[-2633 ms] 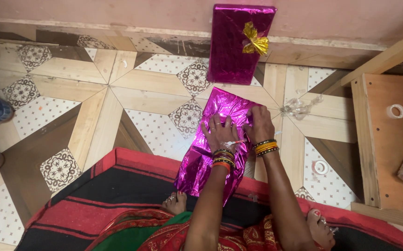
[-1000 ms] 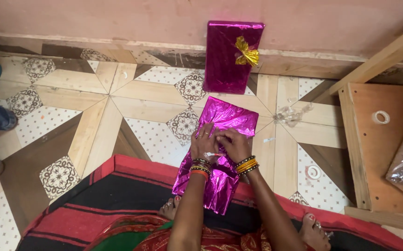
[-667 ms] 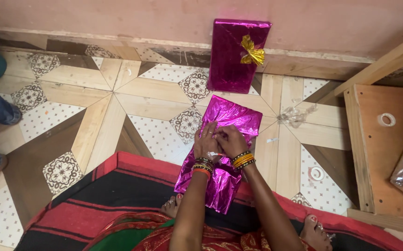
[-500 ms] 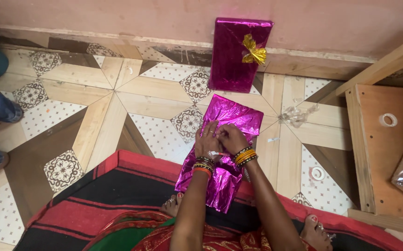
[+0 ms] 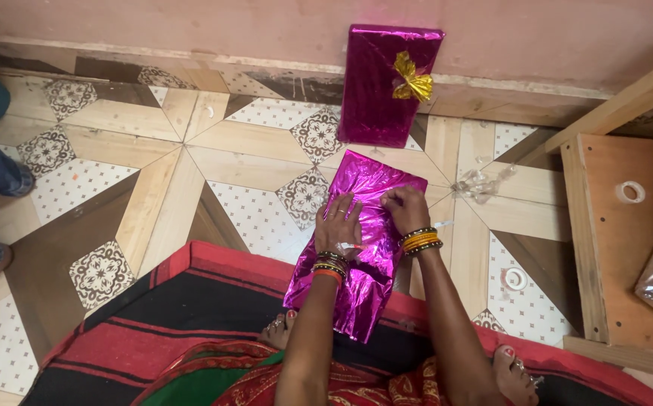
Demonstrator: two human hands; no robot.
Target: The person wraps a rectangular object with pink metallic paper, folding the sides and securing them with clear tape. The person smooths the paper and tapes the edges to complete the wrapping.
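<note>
fingers of the left hand point(image 5: 339, 223) are laid flat and spread on the pink foil parcel point(image 5: 364, 225), nothing is gripped. half a second ago both hands were bunched together at the middle seam; now the right hand point(image 5: 405, 209) has been moved apart to the right edge, fingers curled and pressing there. the parcel is lying on the tiled floor point(image 5: 229, 173), its near end on the red and black mat point(image 5: 191, 316). it seems the seam is fixed and the side is being smoothed.
</note>
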